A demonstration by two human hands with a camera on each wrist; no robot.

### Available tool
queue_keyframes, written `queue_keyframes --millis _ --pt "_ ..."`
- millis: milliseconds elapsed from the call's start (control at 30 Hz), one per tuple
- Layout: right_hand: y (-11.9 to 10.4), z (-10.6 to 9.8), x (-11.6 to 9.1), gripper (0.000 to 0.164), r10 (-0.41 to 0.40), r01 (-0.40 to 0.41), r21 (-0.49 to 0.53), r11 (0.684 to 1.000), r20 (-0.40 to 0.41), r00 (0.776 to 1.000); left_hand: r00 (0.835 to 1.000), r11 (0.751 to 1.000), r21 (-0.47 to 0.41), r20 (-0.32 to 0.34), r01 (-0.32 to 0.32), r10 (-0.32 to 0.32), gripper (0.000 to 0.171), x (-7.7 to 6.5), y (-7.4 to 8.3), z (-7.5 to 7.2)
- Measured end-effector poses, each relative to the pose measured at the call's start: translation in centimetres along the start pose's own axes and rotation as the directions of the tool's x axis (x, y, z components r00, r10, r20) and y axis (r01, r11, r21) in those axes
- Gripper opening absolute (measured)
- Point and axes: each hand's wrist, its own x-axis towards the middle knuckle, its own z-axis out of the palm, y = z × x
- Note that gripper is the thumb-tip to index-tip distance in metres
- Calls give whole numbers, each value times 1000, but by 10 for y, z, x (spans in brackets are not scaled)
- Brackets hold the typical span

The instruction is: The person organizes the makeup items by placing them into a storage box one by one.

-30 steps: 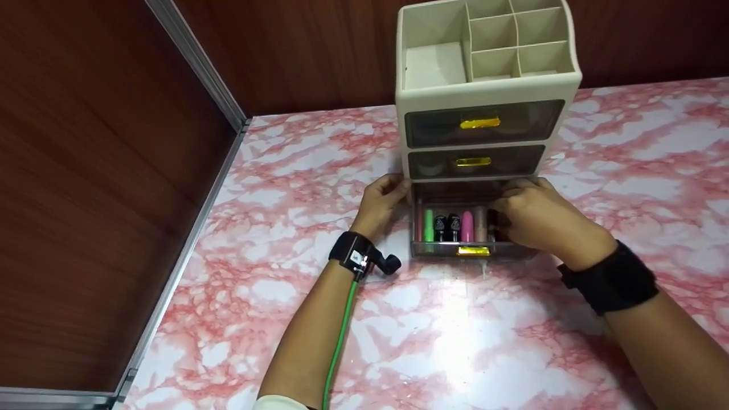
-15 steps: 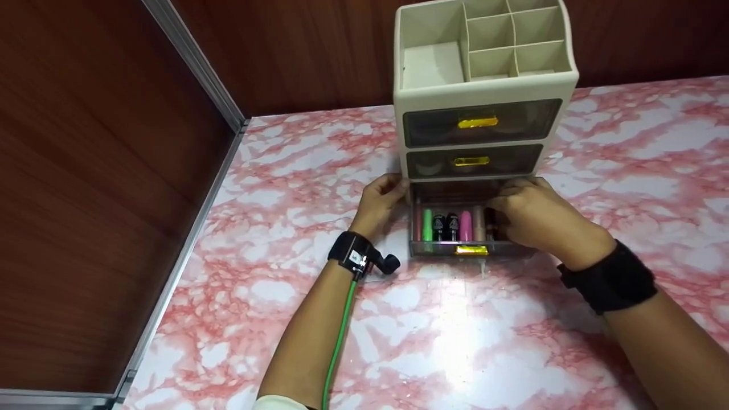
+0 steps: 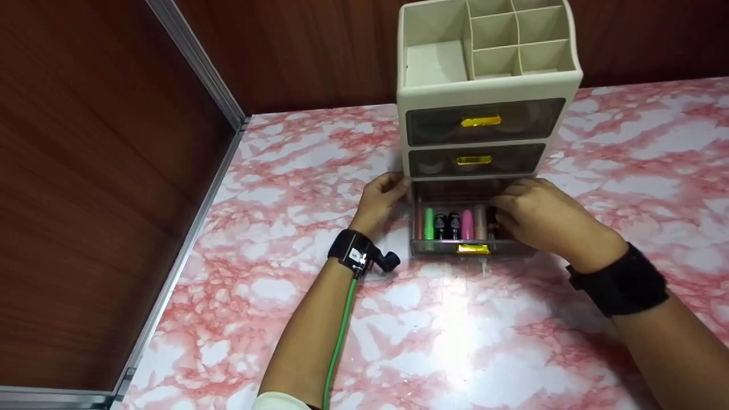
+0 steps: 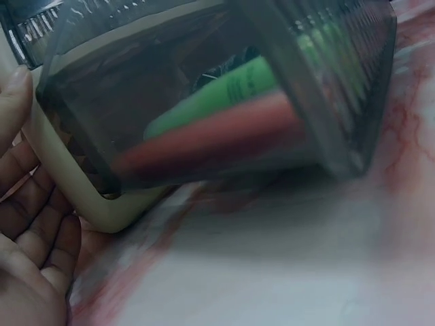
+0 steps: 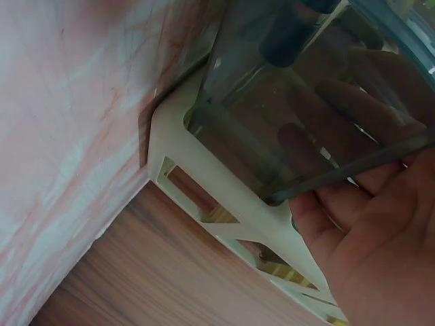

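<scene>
A cream drawer organizer (image 3: pixel 490 91) stands at the back of the table, its clear lowest drawer (image 3: pixel 438 249) pulled out. In the drawer lie a green tube (image 3: pixel 429 224), a pink tube (image 3: pixel 467 225), two black bottles and a brownish tube (image 3: pixel 480 223). My left hand (image 3: pixel 379 202) rests at the organizer's left side, thumb against the front edge, other fingers loosely bent beside it. My right hand (image 3: pixel 538 213) reaches over the drawer's right wall. Through that wall, the right wrist view shows fairly straight fingers (image 5: pixel 340 98) inside, below a dark tube (image 5: pixel 289 34).
Two dark drawers (image 3: pixel 484 122) with gold handles above are shut. Divided compartments (image 3: pixel 521 37) top the organizer. Brown panels (image 3: pixel 296 57) border the marbled table (image 3: pixel 273 319) at the back and left. A green cable (image 3: pixel 342 336) runs along the left forearm.
My right hand and wrist have shifted slightly to the right, fingers still in the drawer. My left hand stays at the organizer's side.
</scene>
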Motion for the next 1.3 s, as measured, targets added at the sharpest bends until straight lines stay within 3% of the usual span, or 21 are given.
queue_keyframes --millis 200,300,400,467,533,567,600,633,733,800,867,1000,1100,1200,1300 --pt "0 -7 0 10 -10 10 22 1000 -18 1000 999 995 -85 -16 51 -52 33 3 5 -5" --pt "-2 -14 -1 14 -9 11 48 999 -38 999 994 995 -38 -53 89 -91 33 1 25 -12" --pt "-4 -26 -3 22 -3 8 72 997 -72 997 994 1000 19 -108 12 -10 28 -6 65 -15" --pt "-6 -35 -4 25 4 3 72 997 -101 995 989 995 54 -123 -79 85 24 -15 97 -12" --pt "-8 -43 -5 25 10 -2 59 998 -138 990 973 966 164 -87 -199 215 21 -25 124 -7" --pt "-9 -48 -5 25 14 -6 46 999 -159 987 964 941 239 -58 -240 261 19 -31 136 -4" --pt "-10 -51 -5 24 17 -11 31 999 -183 983 952 900 329 -16 -285 307 19 -36 146 -2" --pt "-12 -55 -5 23 23 -20 16 1000 -211 977 935 841 428 31 -331 353 18 -41 153 0" --pt "-17 -62 -9 24 37 -45 -21 999 -291 956 874 617 639 200 -458 442 19 -54 166 6" --pt "-19 -65 -14 27 48 -64 -38 997 -333 942 831 486 695 311 -530 462 20 -60 167 10" --pt "-22 -66 -22 29 66 -89 -50 995 -350 934 806 383 728 399 -568 438 20 -66 163 15" --pt "-23 -65 -44 31 122 -153 -74 985 -323 939 791 241 763 521 -601 322 24 -78 144 21" --pt "-22 -64 -62 32 167 -195 -86 977 -260 951 780 150 773 572 -616 253 36 -88 128 19" --pt "-20 -59 -75 34 192 -209 -78 975 -184 964 767 74 775 598 -627 231 39 -97 112 14" --pt "-19 -50 -83 36 213 -220 -56 974 -104 971 757 35 777 602 -629 254 36 -103 99 9"
